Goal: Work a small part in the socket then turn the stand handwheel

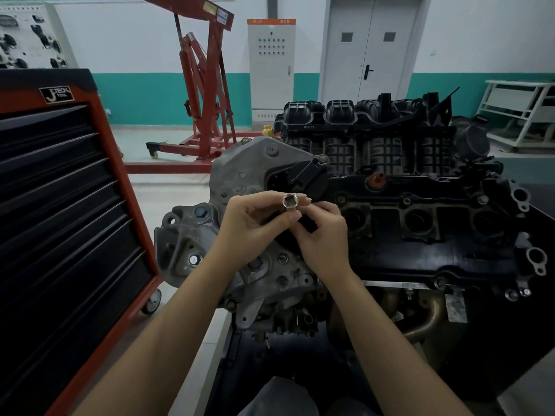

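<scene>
Holding a small silver socket [290, 201] between both hands, I have my left hand [255, 223] pinching it from the side with curled fingers [292, 217], while my right hand [322, 235] grips its far end. It sits above the engine [405, 223], near the grey timing cover [240, 175]. A red tool cabinet [69, 205] stands at left.
</scene>
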`<move>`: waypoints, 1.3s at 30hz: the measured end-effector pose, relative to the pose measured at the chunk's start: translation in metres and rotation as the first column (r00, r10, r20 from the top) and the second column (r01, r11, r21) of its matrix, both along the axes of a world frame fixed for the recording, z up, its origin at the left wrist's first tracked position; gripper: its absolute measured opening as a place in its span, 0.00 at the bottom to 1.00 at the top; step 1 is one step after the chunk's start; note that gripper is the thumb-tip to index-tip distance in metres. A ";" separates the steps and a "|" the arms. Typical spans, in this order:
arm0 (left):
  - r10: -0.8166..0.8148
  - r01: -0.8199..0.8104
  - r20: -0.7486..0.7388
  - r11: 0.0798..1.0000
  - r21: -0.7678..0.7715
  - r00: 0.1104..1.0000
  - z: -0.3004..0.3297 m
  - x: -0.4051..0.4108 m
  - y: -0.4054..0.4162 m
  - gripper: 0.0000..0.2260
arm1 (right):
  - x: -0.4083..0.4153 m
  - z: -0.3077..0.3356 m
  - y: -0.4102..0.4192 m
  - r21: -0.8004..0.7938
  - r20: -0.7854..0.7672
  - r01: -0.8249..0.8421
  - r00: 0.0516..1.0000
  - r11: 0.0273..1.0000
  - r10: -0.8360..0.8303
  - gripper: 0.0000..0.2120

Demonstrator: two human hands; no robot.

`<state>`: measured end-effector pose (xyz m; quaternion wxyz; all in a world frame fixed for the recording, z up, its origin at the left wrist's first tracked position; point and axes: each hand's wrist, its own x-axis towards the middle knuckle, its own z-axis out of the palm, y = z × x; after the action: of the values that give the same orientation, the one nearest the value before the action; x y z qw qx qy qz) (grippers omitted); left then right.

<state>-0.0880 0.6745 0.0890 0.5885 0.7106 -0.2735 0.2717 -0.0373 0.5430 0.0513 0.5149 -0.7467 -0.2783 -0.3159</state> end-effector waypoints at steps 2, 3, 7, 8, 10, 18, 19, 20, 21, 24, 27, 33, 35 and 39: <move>0.045 -0.046 0.041 0.999 0.019 0.998 0.001 -0.001 -0.002 0.10 | 0.000 -0.001 -0.001 0.008 -0.026 0.012 1.000 1.000 -0.012 0.08; 0.065 -0.067 0.057 0.997 0.028 0.996 0.001 -0.001 -0.002 0.09 | 0.000 -0.001 0.000 0.008 -0.028 0.013 1.000 1.000 -0.013 0.08; 0.041 -0.041 0.012 0.999 -0.002 0.999 0.000 -0.001 -0.002 0.11 | -0.001 0.001 0.001 -0.015 0.042 -0.003 0.999 1.000 0.004 0.10; 0.029 -0.029 0.007 1.000 -0.001 1.000 0.000 0.000 -0.001 0.12 | 0.000 0.000 0.001 -0.030 0.063 -0.004 0.998 1.000 0.006 0.10; 0.005 -0.005 0.006 1.000 0.009 1.000 -0.001 0.000 0.000 0.13 | 0.001 -0.001 0.000 -0.025 0.035 -0.009 0.999 1.000 0.010 0.09; 0.105 -0.104 0.015 0.994 -0.037 0.994 -0.002 0.000 -0.003 0.12 | -0.002 0.002 0.001 0.015 0.012 -0.012 1.000 1.000 0.012 0.11; 0.085 -0.085 0.007 0.996 -0.036 0.996 -0.002 0.000 -0.003 0.14 | -0.002 0.002 0.000 -0.003 0.036 -0.015 0.999 1.000 0.016 0.12; 0.060 -0.060 0.002 0.998 -0.031 0.998 -0.002 0.000 -0.002 0.15 | -0.001 0.001 0.000 -0.016 0.050 -0.017 0.999 1.000 0.018 0.12; 0.037 -0.037 0.000 0.999 -0.025 0.999 -0.002 0.000 -0.002 0.14 | -0.001 0.001 0.000 -0.019 0.044 -0.019 0.999 1.000 0.020 0.11; 0.045 -0.045 0.032 0.999 -0.003 0.998 -0.001 -0.001 -0.002 0.12 | 0.001 0.000 -0.001 0.013 -0.026 -0.010 1.000 1.000 0.010 0.08; 0.103 -0.103 0.061 0.995 -0.008 0.993 -0.002 -0.002 -0.004 0.10 | -0.002 0.001 0.001 0.026 -0.028 -0.003 1.000 1.000 0.004 0.07; 0.048 -0.048 0.026 0.999 0.001 0.999 -0.003 0.000 -0.001 0.13 | 0.000 0.000 -0.001 -0.017 -0.016 -0.031 0.999 0.999 0.031 0.10; 0.036 -0.036 0.020 0.999 -0.002 0.999 -0.002 -0.001 -0.001 0.12 | 0.000 0.001 -0.001 0.018 -0.030 -0.028 0.999 0.999 0.029 0.10; 0.086 -0.084 0.029 0.995 -0.053 0.996 -0.002 -0.002 -0.004 0.10 | -0.002 0.002 0.000 0.048 -0.047 -0.030 0.998 0.998 0.033 0.11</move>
<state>-0.0895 0.6709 0.0874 0.5905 0.7017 -0.2449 0.3144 -0.0390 0.5432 0.0529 0.5441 -0.7372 -0.2699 -0.2961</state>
